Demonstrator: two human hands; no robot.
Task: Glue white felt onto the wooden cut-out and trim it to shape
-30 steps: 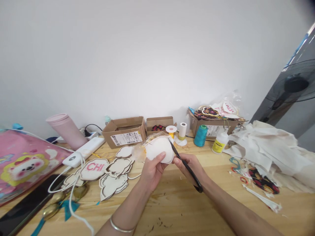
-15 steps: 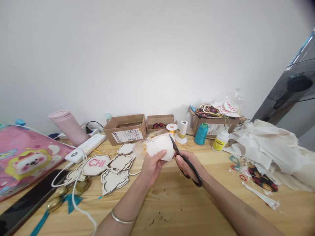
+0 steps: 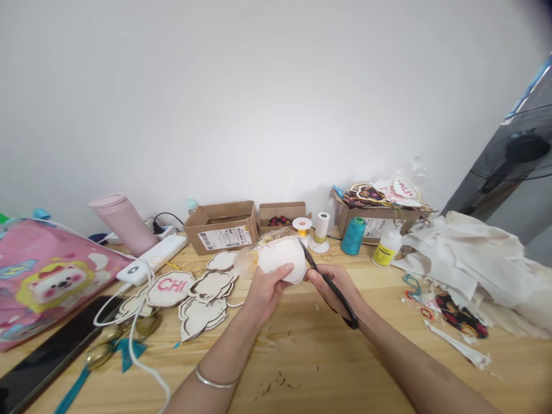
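Observation:
A white rounded fabric piece [image 3: 282,257] is pinched in my left hand [image 3: 267,290], the thumb lying on its face. My right hand [image 3: 334,287] grips black scissors [image 3: 340,296] by the handles, and the blades point up and left along the right edge of the white piece. Whether the blades touch the fabric is too small to tell. Left of my hands lie several cloud-shaped cutouts [image 3: 202,313] with dark edges and a white patch lettered CHI [image 3: 170,289].
Behind stand an open cardboard box [image 3: 222,230], a fuller box [image 3: 375,221], thread spools [image 3: 352,236] and a glue bottle [image 3: 385,248]. White cloth [image 3: 474,253] is heaped right. A pink bag [image 3: 60,276], power bank [image 3: 153,260] and dark phone-like slab [image 3: 52,356] lie left.
The scissor blades look closer together, and the handles have turned slightly in my right hand. My left hand keeps its hold on the white piece. The whole view has shifted slightly.

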